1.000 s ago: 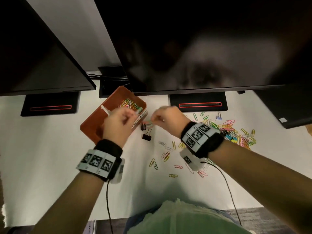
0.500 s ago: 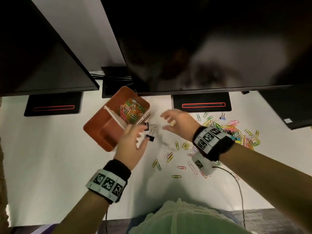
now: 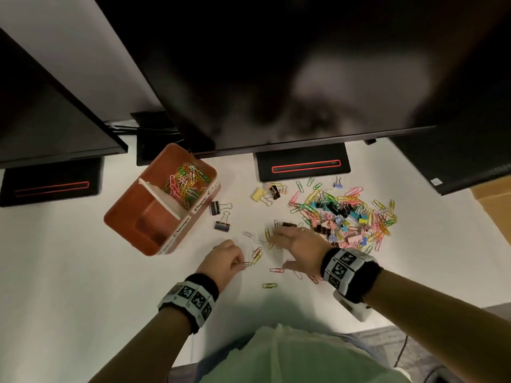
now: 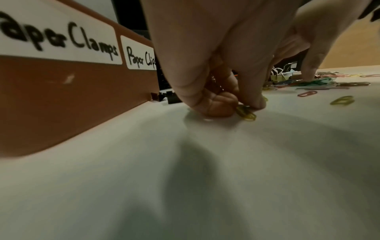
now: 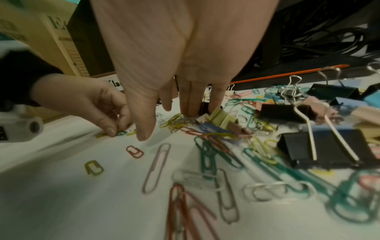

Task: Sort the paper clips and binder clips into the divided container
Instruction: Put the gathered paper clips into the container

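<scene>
The left hand [image 3: 224,261] is down on the white desk [image 3: 69,272], thumb and forefinger pinching a yellow paper clip [image 4: 245,112] whose far end touches the surface; half a second ago this hand was open just beside the container's corner, and a second ago it was raised over the container. The right hand [image 3: 297,246] is spread, fingers straight, fingertips [image 5: 189,112] pressed onto a small cluster of yellow clips at the near edge of the pile; earlier it hovered higher, beside the container, and has since come down and to the right. Loose paper clips [image 3: 265,268] lie between and just beside the two hands. Beyond the right hand sprawls the mixed pile of paper clips and binder clips [image 3: 345,217], with two black binder clips [image 3: 221,217] apart from it, near the container. The orange divided container [image 3: 130,217] stands left of the hands, its far compartment holding coloured paper clips [image 3: 185,183], its near one showing only bare floor. Its side carries two white labels, handwritten "Paper Clamps" [image 4: 57,39] and "Paper Clips" [image 4: 140,56]. Dark monitors [image 3: 276,64] overhang the back of the desk, their black bases [image 3: 302,161] marked with red outlines; a cardboard box [image 3: 495,205] sits at the right edge, its printing too blurred to read.
</scene>
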The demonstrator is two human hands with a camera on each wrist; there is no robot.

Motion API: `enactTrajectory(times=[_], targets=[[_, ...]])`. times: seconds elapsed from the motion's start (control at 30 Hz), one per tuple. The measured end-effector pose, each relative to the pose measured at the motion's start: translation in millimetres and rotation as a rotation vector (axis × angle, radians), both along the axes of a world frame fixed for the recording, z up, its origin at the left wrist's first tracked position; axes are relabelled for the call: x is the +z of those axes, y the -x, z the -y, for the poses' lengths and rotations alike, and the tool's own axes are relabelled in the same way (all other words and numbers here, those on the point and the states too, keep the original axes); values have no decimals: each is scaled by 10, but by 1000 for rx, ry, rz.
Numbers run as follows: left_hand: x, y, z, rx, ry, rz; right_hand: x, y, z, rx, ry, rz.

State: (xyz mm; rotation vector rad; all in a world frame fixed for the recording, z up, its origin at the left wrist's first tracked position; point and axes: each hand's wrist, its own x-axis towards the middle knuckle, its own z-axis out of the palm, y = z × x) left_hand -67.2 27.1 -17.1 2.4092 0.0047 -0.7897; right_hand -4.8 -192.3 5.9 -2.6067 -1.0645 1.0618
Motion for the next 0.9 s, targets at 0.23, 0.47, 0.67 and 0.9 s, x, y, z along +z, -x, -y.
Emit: enactTrajectory(times=[0.23,0.47,0.67,0.9], targets=[[23,-200,204,-30,-71,162,78,-58,69,-74,-9,95],[-30,-243,284,-143,-82,135,-79,-169,-68,60,94,79],[-99,-322,336,-3,10,185,-148,-226,-81,44,-51,180],[-150,-397,359,-15,-53,131,-264,-190,-40,69,-128,266]])
